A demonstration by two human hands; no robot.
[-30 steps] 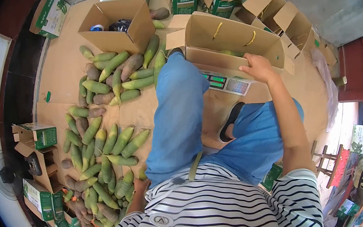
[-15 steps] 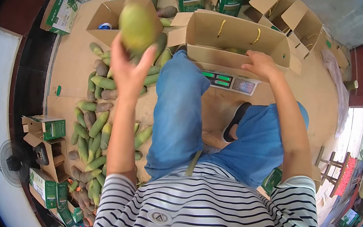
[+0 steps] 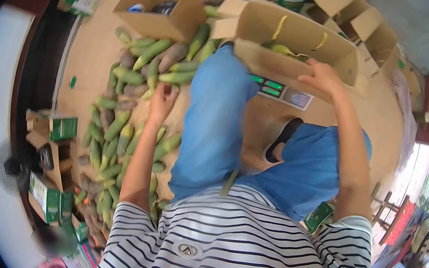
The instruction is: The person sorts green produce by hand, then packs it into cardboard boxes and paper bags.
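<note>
My left hand (image 3: 163,100) is low over the heap of green radishes (image 3: 130,76), beside my knee. Its fingers are half curled with a small gap to the thumb, and I make out nothing held between them. At the long cardboard box (image 3: 300,32) with yellow rope handles, my right hand (image 3: 322,79) grips the near wall, fingers over the edge and thumb outside. Inside that box lies a green radish (image 3: 281,49) with a thin, stringy root. Below the box, a digital scale (image 3: 280,92) shows green displays, partly covered by my knee.
Left of the long box stands another open carton (image 3: 159,21) with dark and blue items inside. More open cartons (image 3: 346,13) line the back wall. A fan (image 3: 8,166) and green-and-white boxes (image 3: 46,198) are at the left, a wooden stool (image 3: 394,219) at the right.
My left hand has come down from in front of the left carton to the heap, and the radish it held is gone from it. A radish with a stringy root now shows in the long box.
</note>
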